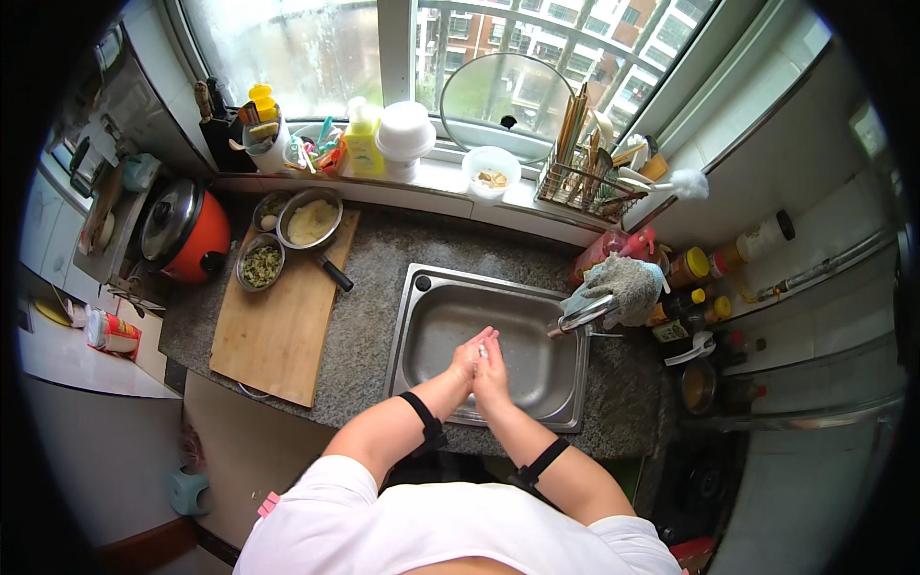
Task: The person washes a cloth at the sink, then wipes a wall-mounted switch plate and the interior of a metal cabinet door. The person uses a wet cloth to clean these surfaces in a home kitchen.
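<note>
My left hand [466, 361] and my right hand [491, 368] are pressed together palm to palm, over the near part of a stainless steel sink [532, 374]. Their fingers point towards the window. A small white patch, which looks like lather, shows between them at the fingers. What lies between the palms is hidden. To the right of the hands, the metal faucet [591, 313] reaches over the basin, with grey and light-blue cloths [629, 287] draped on it. A round black fitting [422, 283] sits in the sink's far left corner.
Left of the sink, a wooden cutting board [280, 338] bears metal bowls of food, including a handled bowl of mash [310, 221]. Beyond it stands a red rice cooker [188, 230]. Bottles [690, 269] line the right wall. A utensil rack [586, 180] and glass lid [507, 100] occupy the windowsill.
</note>
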